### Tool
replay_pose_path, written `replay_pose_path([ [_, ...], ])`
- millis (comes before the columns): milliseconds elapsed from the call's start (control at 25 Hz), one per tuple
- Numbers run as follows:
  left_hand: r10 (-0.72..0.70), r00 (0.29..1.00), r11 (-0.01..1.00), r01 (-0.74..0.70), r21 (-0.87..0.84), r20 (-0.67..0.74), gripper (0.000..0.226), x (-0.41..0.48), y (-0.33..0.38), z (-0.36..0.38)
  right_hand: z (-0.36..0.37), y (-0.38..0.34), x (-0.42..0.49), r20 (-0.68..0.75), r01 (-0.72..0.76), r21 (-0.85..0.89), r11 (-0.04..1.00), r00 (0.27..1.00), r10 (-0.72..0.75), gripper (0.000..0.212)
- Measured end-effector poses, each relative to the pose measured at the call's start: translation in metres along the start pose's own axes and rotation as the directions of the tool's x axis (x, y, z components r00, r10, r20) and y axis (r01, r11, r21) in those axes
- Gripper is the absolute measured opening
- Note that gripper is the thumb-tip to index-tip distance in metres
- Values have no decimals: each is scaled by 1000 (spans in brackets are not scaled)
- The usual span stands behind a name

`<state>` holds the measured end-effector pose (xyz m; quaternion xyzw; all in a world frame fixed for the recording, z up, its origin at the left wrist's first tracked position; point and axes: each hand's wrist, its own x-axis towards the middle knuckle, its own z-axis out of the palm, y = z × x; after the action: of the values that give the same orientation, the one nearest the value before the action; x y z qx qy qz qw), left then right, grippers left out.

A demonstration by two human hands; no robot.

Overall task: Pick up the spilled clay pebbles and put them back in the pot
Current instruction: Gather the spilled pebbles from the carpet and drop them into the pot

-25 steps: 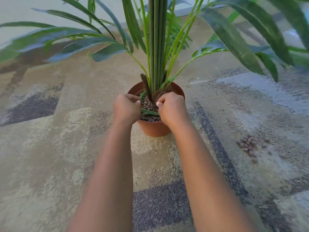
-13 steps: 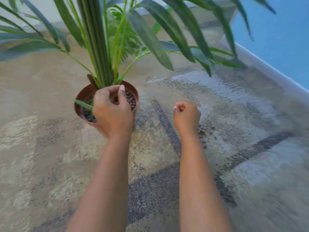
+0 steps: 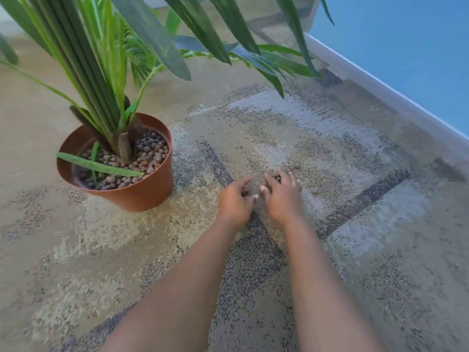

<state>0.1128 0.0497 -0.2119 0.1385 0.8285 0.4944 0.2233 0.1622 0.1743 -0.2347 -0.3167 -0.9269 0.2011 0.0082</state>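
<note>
Left hand (image 3: 236,200) and right hand (image 3: 281,194) cupped loosely over round pebbles (image 3: 276,177) on speckled carpet (image 3: 355,174); grip unclear. Smooth terracotta pot (image 3: 142,191) nearby.

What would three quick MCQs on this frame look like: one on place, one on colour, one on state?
1. Where are both hands?
A. Inside the pot
B. On the carpet to the right of the pot
C. Raised among the leaves

2. What colour is the pot?
A. Terracotta brown
B. White
C. Black

3. What is the state of the pot?
A. Tipped on its side
B. Empty
C. Upright, with pebbles around the plant's stem

Key:
1 B: the left hand and right hand are down on the carpet, apart from the pot.
2 A: its wall is reddish brown.
3 C: it stands on its base, with clay pebbles inside.
</note>
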Motion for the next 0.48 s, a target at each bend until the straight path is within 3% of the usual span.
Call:
replay_pose_path([
  [120, -48, 999, 996, 48, -77, 4, 54, 3, -6, 2, 5, -3, -18, -94, -35, 77, 996, 995, 43, 38],
  [240, -79, 997, 988, 76, -135, -22, 48, 3, -5, 2, 10, -7, -34, -205, -55, 48, 997, 977, 64, 38],
  [400, -173, 983, 952, 181, -245, 56, 40, -7, -4, 3, 5, -10, -31, -212, -99, 148, 984, 969, 129, 33],
  [480, -249, 961, 885, 277, -375, 123, 38, -10, -3, 1, -1, -11, -25, -206, -84, 191, 978, 971, 124, 30],
])
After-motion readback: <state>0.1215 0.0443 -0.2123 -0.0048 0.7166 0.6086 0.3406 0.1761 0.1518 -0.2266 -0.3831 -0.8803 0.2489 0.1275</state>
